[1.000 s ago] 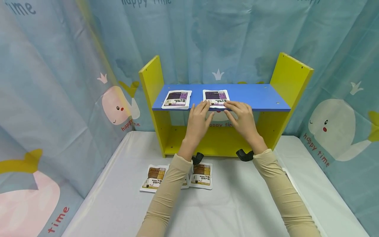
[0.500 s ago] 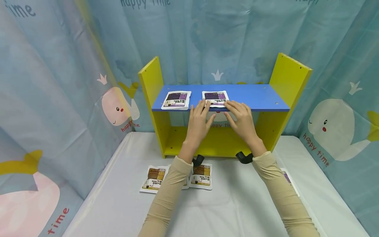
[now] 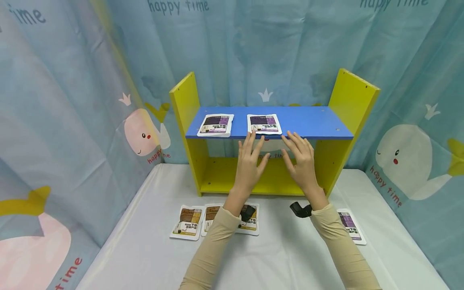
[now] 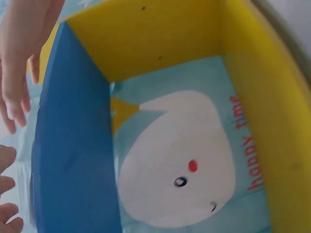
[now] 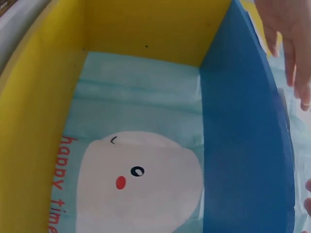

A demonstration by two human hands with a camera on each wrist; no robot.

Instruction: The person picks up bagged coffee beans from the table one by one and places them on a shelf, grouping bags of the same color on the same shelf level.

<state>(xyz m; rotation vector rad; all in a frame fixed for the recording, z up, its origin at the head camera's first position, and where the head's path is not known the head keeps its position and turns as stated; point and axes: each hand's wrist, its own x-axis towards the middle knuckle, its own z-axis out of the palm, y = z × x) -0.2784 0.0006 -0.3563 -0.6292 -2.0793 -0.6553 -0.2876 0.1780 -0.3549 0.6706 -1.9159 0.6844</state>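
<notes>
Two flat white pouches with purple labels lie on the blue shelf [image 3: 308,121]: a left pouch [image 3: 216,125] and a middle pouch [image 3: 264,124]. Just below the middle pouch, at the shelf's front edge, my left hand [image 3: 249,165] has its fingers spread, the fingertips overlapping the pouch's lower edge in the head view; contact cannot be told. My right hand [image 3: 301,163], fingers also spread, is near that pouch's right corner and holds nothing. In the left wrist view only fingertips [image 4: 7,187] of the left hand show, with the right hand at top left.
Yellow side panels [image 3: 353,104] rise at both shelf ends, above a yellow bottom board [image 3: 221,177]. On the white table [image 3: 275,257] lie several brown-labelled pouches [image 3: 187,222], partly behind the left forearm. A purple-labelled pouch [image 3: 349,226] lies beside the right sleeve. A printed curtain [image 3: 261,48] hangs behind.
Both hands have drawn back slightly from the middle pouch towards the person, with fingers more spread. The pouches keep their places on the shelf. More of the right-hand table pouch now shows.
</notes>
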